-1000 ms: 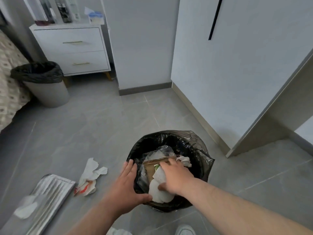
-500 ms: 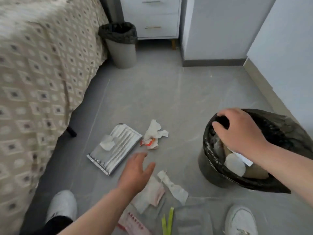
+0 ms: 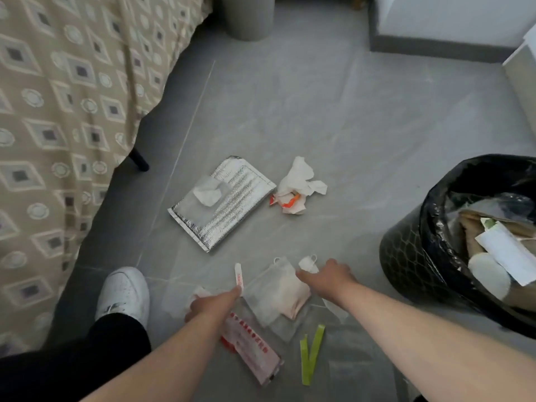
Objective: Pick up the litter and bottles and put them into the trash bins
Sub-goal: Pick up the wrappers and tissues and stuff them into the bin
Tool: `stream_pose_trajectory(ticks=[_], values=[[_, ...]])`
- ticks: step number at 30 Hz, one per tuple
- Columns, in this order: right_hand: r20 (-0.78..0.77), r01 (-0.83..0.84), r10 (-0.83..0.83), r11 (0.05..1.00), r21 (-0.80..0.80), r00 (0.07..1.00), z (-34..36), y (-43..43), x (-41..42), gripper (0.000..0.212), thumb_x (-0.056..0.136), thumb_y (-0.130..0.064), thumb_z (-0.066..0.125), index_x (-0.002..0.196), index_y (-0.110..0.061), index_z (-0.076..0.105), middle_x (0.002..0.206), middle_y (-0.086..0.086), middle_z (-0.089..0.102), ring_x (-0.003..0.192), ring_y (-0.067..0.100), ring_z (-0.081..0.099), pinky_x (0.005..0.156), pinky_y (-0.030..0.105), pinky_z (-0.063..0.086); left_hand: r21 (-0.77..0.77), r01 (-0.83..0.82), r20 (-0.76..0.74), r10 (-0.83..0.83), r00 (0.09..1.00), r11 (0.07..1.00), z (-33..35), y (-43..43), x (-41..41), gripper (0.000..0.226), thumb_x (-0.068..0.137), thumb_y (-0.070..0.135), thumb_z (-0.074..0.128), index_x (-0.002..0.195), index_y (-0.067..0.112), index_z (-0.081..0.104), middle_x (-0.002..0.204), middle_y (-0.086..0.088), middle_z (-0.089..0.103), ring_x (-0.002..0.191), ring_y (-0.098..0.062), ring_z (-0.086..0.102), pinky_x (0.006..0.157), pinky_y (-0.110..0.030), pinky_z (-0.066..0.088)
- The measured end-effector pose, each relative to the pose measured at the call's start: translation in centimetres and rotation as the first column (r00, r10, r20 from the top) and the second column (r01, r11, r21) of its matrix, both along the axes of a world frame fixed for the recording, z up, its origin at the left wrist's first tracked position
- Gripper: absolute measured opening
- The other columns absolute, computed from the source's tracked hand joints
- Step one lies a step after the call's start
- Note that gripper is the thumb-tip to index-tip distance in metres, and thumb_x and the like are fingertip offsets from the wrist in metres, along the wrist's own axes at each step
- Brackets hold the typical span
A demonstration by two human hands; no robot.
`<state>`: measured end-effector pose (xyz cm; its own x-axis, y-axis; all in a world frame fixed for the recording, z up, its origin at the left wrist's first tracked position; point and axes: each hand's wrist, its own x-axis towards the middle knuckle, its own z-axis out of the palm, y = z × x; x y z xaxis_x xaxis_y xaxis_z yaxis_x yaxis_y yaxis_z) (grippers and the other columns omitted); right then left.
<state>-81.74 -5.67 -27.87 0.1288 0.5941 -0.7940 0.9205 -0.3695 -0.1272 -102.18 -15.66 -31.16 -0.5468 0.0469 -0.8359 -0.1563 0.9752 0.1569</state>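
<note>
Litter lies scattered on the grey floor. My left hand (image 3: 213, 303) reaches down onto a crumpled white tissue (image 3: 195, 297); a thin white strip (image 3: 239, 276) sticks up at its fingertip. My right hand (image 3: 327, 278) rests its fingertips on the edge of a clear bag with a pinkish pad (image 3: 278, 291), beside a small white scrap (image 3: 307, 262). A red-printed wrapper (image 3: 252, 352) and green strips (image 3: 311, 353) lie nearer me. A silver foil mailer (image 3: 223, 207) and crumpled white paper (image 3: 298, 184) lie further out. The black-lined trash bin (image 3: 406, 256) stands at the right, holding rubbish.
A bed with a patterned cover (image 3: 66, 111) fills the left side, its dark leg (image 3: 139, 161) on the floor. A second grey bin (image 3: 246, 21) stands at the top. My white shoe (image 3: 124, 291) is at the lower left. A white cabinet (image 3: 522, 82) borders the right.
Both hands left the trash bin and dropped to the litter on the floor. My view swung left and down, from the bin to the floor beside the bed.
</note>
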Motion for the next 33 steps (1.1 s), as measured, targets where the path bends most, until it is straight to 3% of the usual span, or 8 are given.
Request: stream_pose_trajectory(ticks=[2, 6, 10, 15, 21, 24, 28, 33], values=[[0.013, 0.038, -0.038, 0.999, -0.029, 0.999, -1.3, -0.4, -1.0, 0.103, 0.07, -0.076, 0.057, 0.142, -0.006, 0.032, 0.141, 0.02, 0.038, 0.13, 0.033, 0.043, 0.102, 0.035, 0.039, 0.0, -0.074, -0.022, 0.074, 0.997, 0.997, -0.7, 0.3, 0.7, 0.123, 0.032, 0.066, 0.076, 0.131, 0.003, 0.039, 0.128, -0.016, 0.051, 0.117, -0.035, 0.052, 0.096, -0.044, 0.047], [0.093, -0.003, 0.0, 0.999, 0.034, 0.996, -2.8, -1.3, -2.7, 0.105, 0.064, -0.077, 0.06, 0.139, -0.009, 0.033, 0.136, 0.019, 0.038, 0.127, 0.032, 0.042, 0.104, 0.035, 0.036, -0.003, -0.001, -0.119, 0.0, 0.993, 1.0, -0.9, 2.5, 1.9, 0.107, 0.054, 0.056, 0.079, 0.135, 0.006, 0.033, 0.133, -0.021, 0.039, 0.121, -0.037, 0.045, 0.099, -0.042, 0.043], [0.134, -0.031, 0.008, 0.985, 0.168, 0.991, -3.7, -2.8, -3.0, 0.093, 0.064, -0.064, 0.072, 0.132, -0.011, 0.035, 0.133, 0.015, 0.038, 0.125, 0.033, 0.039, 0.098, 0.038, 0.042, 0.026, 0.082, -0.148, -0.078, 0.986, 0.996, -1.7, 4.4, 2.2, 0.1, 0.05, 0.052, 0.08, 0.129, 0.008, 0.036, 0.129, -0.019, 0.039, 0.118, -0.037, 0.047, 0.1, -0.046, 0.043], [0.121, -0.03, 0.004, 0.975, 0.219, 0.993, -4.4, -3.6, -2.7, 0.071, 0.073, -0.049, 0.073, 0.124, -0.013, 0.039, 0.128, 0.012, 0.051, 0.121, 0.031, 0.05, 0.094, 0.037, 0.045, -0.051, 0.303, -0.226, -0.307, 0.925, 0.952, -1.8, 6.5, 2.0, 0.09, 0.056, 0.041, 0.081, 0.126, 0.005, 0.036, 0.132, -0.017, 0.044, 0.123, -0.034, 0.045, 0.098, -0.037, 0.039], [-0.155, 0.171, -0.15, 0.977, 0.128, 0.976, -4.8, -2.9, -1.2, 0.042, 0.076, -0.025, 0.071, 0.112, -0.012, 0.053, 0.116, 0.01, 0.064, 0.11, 0.029, 0.061, 0.083, 0.028, 0.046, -0.067, 0.438, -0.247, -0.44, 0.863, 0.896, -2.9, 6.3, 1.5, 0.075, 0.06, 0.027, 0.08, 0.12, 0.005, 0.042, 0.124, -0.015, 0.053, 0.116, -0.034, 0.052, 0.091, -0.038, 0.046], [-0.284, 0.242, -0.205, 0.965, 0.102, 0.937, -4.5, -1.7, -0.2, 0.018, 0.076, -0.011, 0.066, 0.093, -0.016, 0.062, 0.098, 0.008, 0.068, 0.1, 0.028, 0.065, 0.077, 0.027, 0.048, 0.059, 0.46, -0.227, -0.437, 0.87, 0.886, -2.9, 6.1, 1.1, 0.032, 0.074, 0.026, 0.068, 0.099, 0.009, 0.058, 0.107, -0.013, 0.066, 0.096, -0.031, 0.063, 0.077, -0.032, 0.05], [-0.419, 0.324, -0.272, 0.944, 0.057, 0.866, -3.2, 0.4, 0.9, 0.017, 0.076, -0.001, 0.067, 0.08, -0.018, 0.066, 0.098, 0.014, 0.072, 0.094, 0.03, 0.069, 0.084, 0.04, 0.056, 0.145, 0.501, -0.244, -0.46, 0.854, 0.853, -2.3, 6.1, 0.4, 0.024, 0.079, 0.027, 0.069, 0.091, 0.009, 0.061, 0.099, -0.012, 0.066, 0.096, -0.031, 0.063, 0.074, -0.03, 0.048], [-0.473, 0.323, -0.253, 0.943, 0.073, 0.844, 0.0, 3.0, 1.6, 0.015, 0.081, -0.002, 0.066, 0.091, -0.013, 0.065, 0.087, 0.006, 0.067, 0.071, 0.016, 0.063, 0.056, 0.023, 0.046, 0.326, 0.395, -0.188, -0.35, 0.917, 0.859, -0.2, 6.6, -0.7, 0.013, 0.07, 0.009, 0.075, 0.072, 0.009, 0.062, 0.075, -0.009, 0.063, 0.078, -0.029, 0.065, 0.067, -0.035, 0.052]])
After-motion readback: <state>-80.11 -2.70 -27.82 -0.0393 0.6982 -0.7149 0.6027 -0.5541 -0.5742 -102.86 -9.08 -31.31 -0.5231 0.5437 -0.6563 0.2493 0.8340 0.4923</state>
